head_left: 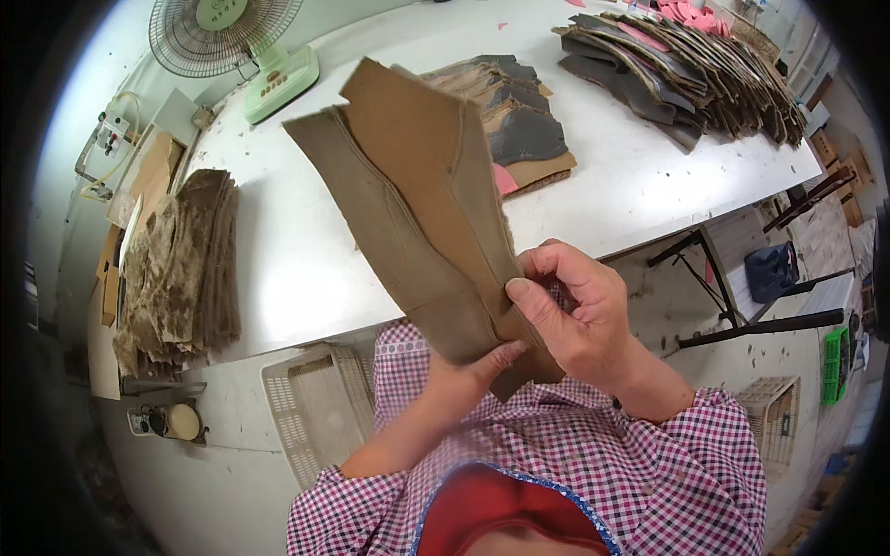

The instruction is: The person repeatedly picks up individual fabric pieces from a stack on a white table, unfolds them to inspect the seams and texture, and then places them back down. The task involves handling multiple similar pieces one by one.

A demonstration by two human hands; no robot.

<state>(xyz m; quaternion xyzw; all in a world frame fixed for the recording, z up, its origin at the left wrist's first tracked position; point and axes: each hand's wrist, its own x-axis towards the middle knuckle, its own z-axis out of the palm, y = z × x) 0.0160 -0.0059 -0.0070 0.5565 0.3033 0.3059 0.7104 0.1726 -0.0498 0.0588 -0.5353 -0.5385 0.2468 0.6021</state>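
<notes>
Gripping two brown leather pieces [417,213], left hand [464,371] and right hand [575,315] both clasped on them

Bright even light, glare on white table [306,259], fisheye edges dark/bent.

Single view: head-worn fisheye, looking steeply down over wearer's chest. Hands [556,315] close, centre frame. White worktable [306,259] beyond, receding toward top edge; floor at lower left and right. Straight edges bow near rim. Dark vignette at corners.
</notes>
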